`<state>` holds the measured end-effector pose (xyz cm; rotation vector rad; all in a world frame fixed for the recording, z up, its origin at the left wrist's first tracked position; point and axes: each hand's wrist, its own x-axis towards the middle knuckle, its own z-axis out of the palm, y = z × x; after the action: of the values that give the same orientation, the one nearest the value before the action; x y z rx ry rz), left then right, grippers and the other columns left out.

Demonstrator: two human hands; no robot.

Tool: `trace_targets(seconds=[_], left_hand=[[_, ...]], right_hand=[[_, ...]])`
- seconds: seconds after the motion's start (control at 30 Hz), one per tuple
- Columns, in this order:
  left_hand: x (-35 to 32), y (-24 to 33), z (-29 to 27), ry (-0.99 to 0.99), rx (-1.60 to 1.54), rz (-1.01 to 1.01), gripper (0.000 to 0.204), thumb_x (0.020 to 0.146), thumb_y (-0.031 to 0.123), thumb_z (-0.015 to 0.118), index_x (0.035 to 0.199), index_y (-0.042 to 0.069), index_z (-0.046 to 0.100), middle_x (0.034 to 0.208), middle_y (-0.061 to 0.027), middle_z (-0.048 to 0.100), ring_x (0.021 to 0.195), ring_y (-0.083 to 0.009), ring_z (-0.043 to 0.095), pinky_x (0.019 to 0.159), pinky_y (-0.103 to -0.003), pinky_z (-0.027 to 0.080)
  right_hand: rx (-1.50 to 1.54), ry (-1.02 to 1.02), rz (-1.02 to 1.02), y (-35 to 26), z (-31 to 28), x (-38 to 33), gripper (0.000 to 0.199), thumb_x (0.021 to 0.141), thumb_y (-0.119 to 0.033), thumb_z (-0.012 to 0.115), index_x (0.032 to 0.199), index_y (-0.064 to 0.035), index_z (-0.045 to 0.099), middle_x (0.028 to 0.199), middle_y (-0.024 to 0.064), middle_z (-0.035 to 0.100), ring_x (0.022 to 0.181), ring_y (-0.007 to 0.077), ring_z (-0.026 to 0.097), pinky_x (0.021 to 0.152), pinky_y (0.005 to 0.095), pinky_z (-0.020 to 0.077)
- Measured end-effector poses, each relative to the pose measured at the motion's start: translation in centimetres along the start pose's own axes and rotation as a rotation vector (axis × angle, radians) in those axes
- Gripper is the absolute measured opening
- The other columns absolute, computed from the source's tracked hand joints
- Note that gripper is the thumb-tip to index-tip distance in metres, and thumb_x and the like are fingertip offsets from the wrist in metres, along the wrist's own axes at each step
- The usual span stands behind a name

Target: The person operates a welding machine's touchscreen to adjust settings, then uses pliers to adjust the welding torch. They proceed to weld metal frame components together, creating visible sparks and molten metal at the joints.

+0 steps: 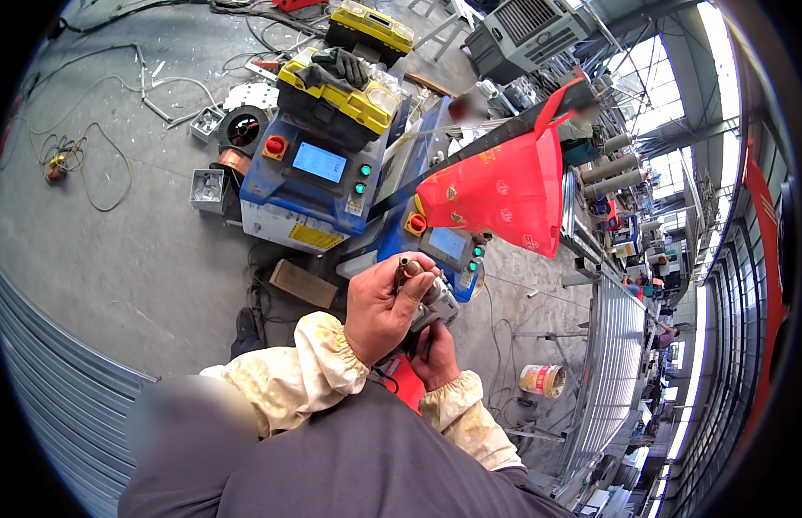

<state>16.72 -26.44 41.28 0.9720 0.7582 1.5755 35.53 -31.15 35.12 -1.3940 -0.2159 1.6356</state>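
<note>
Near the middle of the head view, both my hands hold a welding gun [439,304] with a silvery body and a copper-coloured nozzle. My left hand [377,304] is closed, with its thumb and fingers pinching the nozzle end [409,268]. Lower and to the right, my right hand [435,356] wraps around the gun's dark lower part, which its fingers partly hide. Cream, stained sleeve covers [284,371] reach to both wrists. Something red [404,382] shows below the gun, between my forearms.
Two blue machines with screens [319,162] stand ahead; a yellow-and-black toolbox [339,97] with gloves sits on the nearer one. A red bag [505,190] hangs from a dark bar. A wooden block [303,283], cables, a bucket [542,380] and stacked metal profiles [56,371] lie around.
</note>
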Motion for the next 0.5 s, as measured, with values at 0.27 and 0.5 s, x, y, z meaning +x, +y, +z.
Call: trace_targets(seconds=[0.27,0.5], left_hand=[[0.0,-1.2,-0.5,0.062,0.013,0.017,0.018,0.109,0.022,0.061,0.109,0.004,0.062,0.096,-0.0010,0.067,0.084,-0.0054,0.057,0.078,-0.022,0.048],[0.2,-1.1,-1.0,0.060,0.016,0.032,0.019,0.109,0.019,0.059,0.099,0.002,0.060,0.093,-0.0035,0.065,0.082,-0.0079,0.057,0.077,-0.025,0.048]], right_hand=[[-0.008,0.066,-0.095,1.8,0.5,0.0,0.042,0.107,-0.034,0.042,0.099,-0.0059,0.071,0.068,0.0046,0.067,0.049,0.0171,0.057,0.044,0.0311,0.0446],[-0.022,0.022,-0.097,2.7,-0.3,0.2,0.039,0.105,-0.035,0.045,0.096,-0.0066,0.071,0.066,0.0044,0.065,0.048,0.0168,0.057,0.043,0.0312,0.0458]])
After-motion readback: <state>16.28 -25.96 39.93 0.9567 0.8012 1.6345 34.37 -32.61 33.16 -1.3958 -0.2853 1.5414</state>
